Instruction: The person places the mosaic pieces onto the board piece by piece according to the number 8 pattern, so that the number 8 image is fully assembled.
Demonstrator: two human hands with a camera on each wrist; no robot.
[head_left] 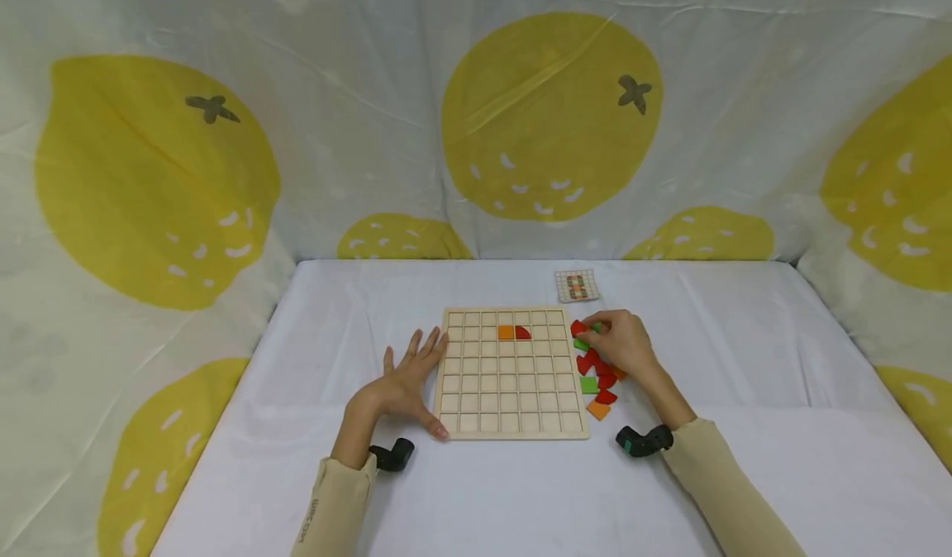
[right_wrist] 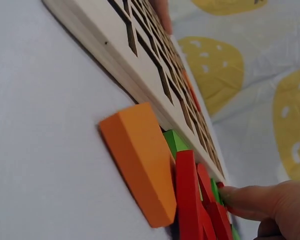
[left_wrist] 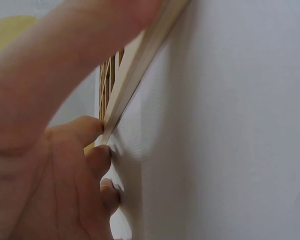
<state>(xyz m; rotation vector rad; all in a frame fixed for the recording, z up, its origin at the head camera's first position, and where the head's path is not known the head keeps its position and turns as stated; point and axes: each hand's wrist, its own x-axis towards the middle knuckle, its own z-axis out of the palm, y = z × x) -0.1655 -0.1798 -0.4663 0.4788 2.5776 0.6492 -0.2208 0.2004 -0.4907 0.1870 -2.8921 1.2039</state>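
A wooden grid board [head_left: 487,382] lies flat on the white table. An orange square [head_left: 506,332] and a red quarter-circle [head_left: 523,333] sit side by side in cells of its second row. My left hand [head_left: 402,387] has its fingers spread, touching the board's left edge, with the thumb at the near left corner. My right hand [head_left: 623,344] is beside the right edge, thumb and index finger pinching a red piece [head_left: 578,329] at the far end of a loose pile. That pile holds red pieces [right_wrist: 188,195], green pieces [head_left: 589,385] and orange pieces [right_wrist: 140,165].
A small pattern card [head_left: 577,286] with a coloured design lies beyond the board's far right corner. A lemon-print cloth [head_left: 550,119] hangs behind the table [head_left: 506,499]. Each wrist wears a black camera [head_left: 644,440].
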